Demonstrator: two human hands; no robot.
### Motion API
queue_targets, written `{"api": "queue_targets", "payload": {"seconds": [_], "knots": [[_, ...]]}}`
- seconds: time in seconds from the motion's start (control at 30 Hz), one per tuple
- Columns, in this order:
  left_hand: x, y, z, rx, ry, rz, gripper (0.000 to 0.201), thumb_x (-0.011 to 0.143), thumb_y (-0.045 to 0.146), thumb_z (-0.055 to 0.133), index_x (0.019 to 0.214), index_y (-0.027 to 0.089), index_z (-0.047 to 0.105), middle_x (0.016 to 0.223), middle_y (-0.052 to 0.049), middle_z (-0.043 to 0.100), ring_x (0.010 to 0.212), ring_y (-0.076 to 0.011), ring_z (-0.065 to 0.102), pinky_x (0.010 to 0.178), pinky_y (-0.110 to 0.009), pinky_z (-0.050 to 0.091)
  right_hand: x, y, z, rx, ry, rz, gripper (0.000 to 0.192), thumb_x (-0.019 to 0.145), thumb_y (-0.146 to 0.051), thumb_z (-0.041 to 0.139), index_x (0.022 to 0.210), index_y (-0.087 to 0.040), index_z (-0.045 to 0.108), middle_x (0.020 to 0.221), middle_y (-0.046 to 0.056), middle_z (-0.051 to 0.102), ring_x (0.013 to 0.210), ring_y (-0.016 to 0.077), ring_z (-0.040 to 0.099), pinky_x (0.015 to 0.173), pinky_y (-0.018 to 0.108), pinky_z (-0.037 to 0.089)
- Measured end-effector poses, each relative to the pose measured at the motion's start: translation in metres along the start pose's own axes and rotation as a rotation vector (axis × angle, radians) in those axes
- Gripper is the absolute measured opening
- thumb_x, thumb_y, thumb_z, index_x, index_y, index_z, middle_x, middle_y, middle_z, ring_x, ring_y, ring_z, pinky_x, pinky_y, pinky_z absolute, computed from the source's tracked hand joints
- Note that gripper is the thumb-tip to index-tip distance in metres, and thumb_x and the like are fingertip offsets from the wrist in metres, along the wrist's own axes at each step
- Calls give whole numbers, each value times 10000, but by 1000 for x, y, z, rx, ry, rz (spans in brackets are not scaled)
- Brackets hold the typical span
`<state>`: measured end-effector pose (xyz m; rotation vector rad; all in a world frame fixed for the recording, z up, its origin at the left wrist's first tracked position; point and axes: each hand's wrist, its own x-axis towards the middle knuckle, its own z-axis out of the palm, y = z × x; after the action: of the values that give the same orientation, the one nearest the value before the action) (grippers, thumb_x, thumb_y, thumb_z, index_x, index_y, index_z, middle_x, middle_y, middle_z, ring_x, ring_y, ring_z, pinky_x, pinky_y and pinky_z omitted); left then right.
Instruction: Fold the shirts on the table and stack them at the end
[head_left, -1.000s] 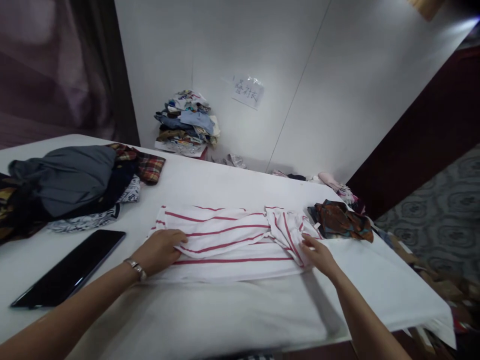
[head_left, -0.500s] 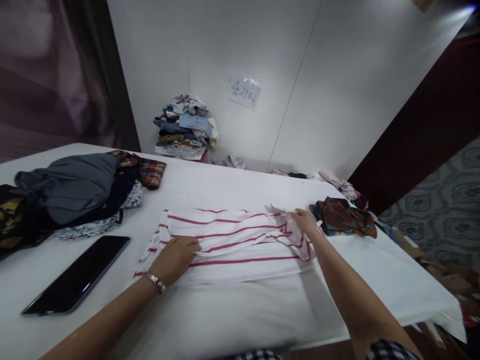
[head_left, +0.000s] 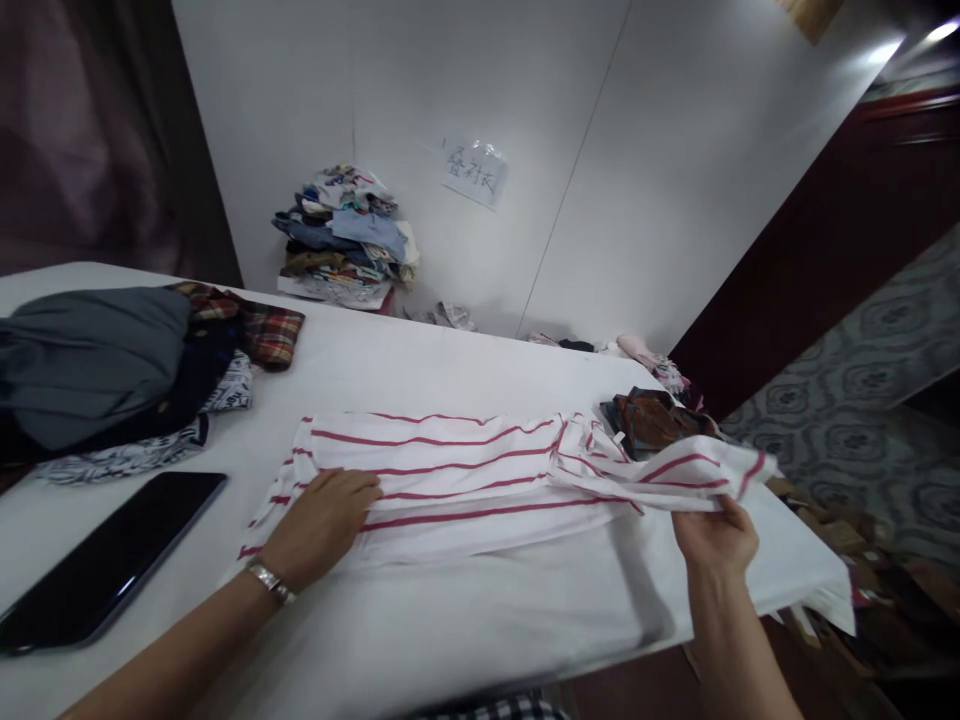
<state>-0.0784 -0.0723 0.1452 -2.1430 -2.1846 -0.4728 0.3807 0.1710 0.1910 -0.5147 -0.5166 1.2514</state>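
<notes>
A white shirt with red stripes [head_left: 450, 470] lies folded lengthwise on the white table [head_left: 450, 610]. My left hand [head_left: 319, 525], with a bracelet at the wrist, lies flat on the shirt's left part and presses it down. My right hand [head_left: 716, 535] grips the shirt's right end, a sleeve [head_left: 675, 470], and holds it stretched out to the right, lifted off the table. A crumpled brown and orange patterned cloth [head_left: 649, 420] lies just behind the lifted sleeve.
A dark tablet [head_left: 105, 560] lies at the left near the front edge. A pile of grey, dark and plaid clothes [head_left: 112, 360] sits at the far left. A stack of folded clothes [head_left: 345, 240] rests against the white wall. More cloth lies by the table's right edge.
My right hand took hold of the bunched sleeve near the brown cloth and pulled it out to the right, off the table. My left hand stayed pressed on the shirt.
</notes>
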Motion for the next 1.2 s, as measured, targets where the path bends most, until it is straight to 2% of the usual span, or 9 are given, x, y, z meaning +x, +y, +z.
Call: {"api": "queue_targets", "payload": {"seconds": [0.13, 0.33, 0.47, 0.57, 0.63, 0.77, 0.83, 1.0, 1.2], "knots": [[-6, 3, 1, -31, -97, 1, 314, 814, 141, 425, 951, 209, 699, 1077, -78, 696, 1000, -241, 626, 898, -428, 461, -14, -11, 23, 30, -70, -140, 223, 669, -172, 501, 867, -170, 604, 912, 17, 664, 923, 194, 641, 917, 418, 509], [6, 21, -20, -389, -2, -165, 407, 837, 515, 495, 1056, 222, 674, 1169, -91, 668, 1073, -260, 608, 913, -398, 484, -31, 6, 113, -370, -425, -446, 220, 788, -356, 503, 921, -230, 625, 965, 32, 646, 1032, 228, 601, 956, 448, 472], [33, 34, -41, -956, 32, -401, 566, 812, 623, 482, 1191, 216, 587, 1257, -111, 621, 1143, -269, 583, 911, -389, 500, -61, 58, 167, -862, -908, -389, 244, 801, -462, 575, 737, -239, 650, 773, 55, 657, 961, 268, 627, 875, 450, 502], [47, 26, -40, -1467, 79, -558, 694, 820, 686, 395, 1303, 195, 474, 1349, -159, 542, 1154, -276, 585, 924, -444, 504, -80, 99, 189, -1003, -1338, -335, 254, 758, -472, 661, 873, -250, 709, 981, 35, 703, 1098, 255, 585, 1008, 450, 412], [48, 13, -34, -1670, 89, -716, 683, 834, 684, 360, 1296, 195, 476, 1336, -163, 550, 1115, -270, 611, 898, -459, 523, -74, 118, 188, -1044, -1404, -328, 288, 812, -444, 615, 1020, -263, 699, 1158, 33, 668, 1190, 229, 535, 1062, 428, 352], [40, -5, -22, -1741, 75, -925, 407, 872, 442, 494, 1133, 141, 580, 1116, -149, 677, 988, -235, 666, 868, -404, 550, -14, 129, 143, -1394, -793, -221, 355, 878, -379, 460, 1036, -168, 697, 1069, 93, 704, 1024, 225, 631, 920, 360, 472], [38, -4, -22, -1726, 136, -1010, 271, 852, 282, 557, 1058, 114, 609, 1018, -127, 708, 913, -202, 683, 832, -342, 565, 17, 126, 113, -1515, -656, -198, 348, 838, -285, 463, 1024, -110, 699, 1029, 143, 708, 989, 264, 643, 911, 405, 473], [43, 11, -40, -1798, 324, -994, 268, 836, 135, 546, 1081, 95, 647, 874, -83, 740, 756, -176, 694, 710, -276, 578, 44, 124, 62, -1600, -721, -191, 483, 648, -64, 464, 1062, -149, 698, 1195, 113, 652, 1171, 255, 558, 1038, 429, 381], [43, 23, -72, -1888, 304, -1000, 214, 861, 100, 471, 825, 99, 681, 626, -51, 706, 521, -155, 642, 560, -262, 562, 57, 132, 59, -1695, -954, -224, 395, 656, -67, 481, 948, -183, 720, 1250, 72, 624, 1244, 237, 495, 1057, 386, 364]]}}
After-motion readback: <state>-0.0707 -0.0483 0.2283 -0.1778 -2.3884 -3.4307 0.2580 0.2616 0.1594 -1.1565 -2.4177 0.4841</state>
